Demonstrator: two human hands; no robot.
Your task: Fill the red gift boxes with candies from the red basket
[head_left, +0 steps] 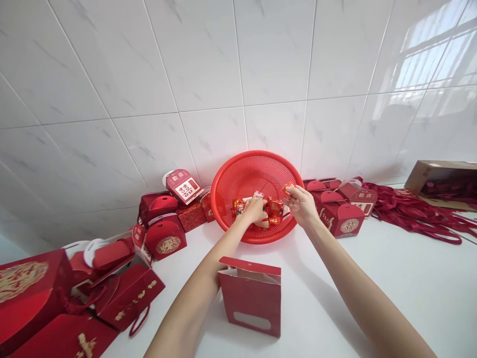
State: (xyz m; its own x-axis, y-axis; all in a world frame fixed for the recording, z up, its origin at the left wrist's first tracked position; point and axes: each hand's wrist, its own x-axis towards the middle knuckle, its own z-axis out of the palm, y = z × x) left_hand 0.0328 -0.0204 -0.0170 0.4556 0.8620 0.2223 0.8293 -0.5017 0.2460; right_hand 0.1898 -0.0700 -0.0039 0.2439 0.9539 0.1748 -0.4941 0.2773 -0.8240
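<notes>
**Both hands at the red bskt, R pinching a sweet!**

And we're live at the red basket [257, 239]: our R hand [302, 201], at its right rim, has fingers nearly closed, thumb to fingertips, on one wrapped sweet [288, 188]. Fingertip hold, prob. b/c it's so small. Our L hand [255, 210] is inside the bskt, fingers bent & part-open, down among the loose sweets [275, 205]; can't tell if it grips any. Those bunch in the bskt's near half, prob. for easy reach.

Open box [253, 301] stands upright on the near side of the bskt, mouth up, cut-out face twd us; prob. set there to be handy to both arms. Closed boxes L [166, 238] & R [343, 219] of the bskt, likely kept aside for elbow room.

Which way's our held sweet pointing? Visible wrapper pokes twd bskt's middle; long axis unclear, fingers hide part.
</notes>
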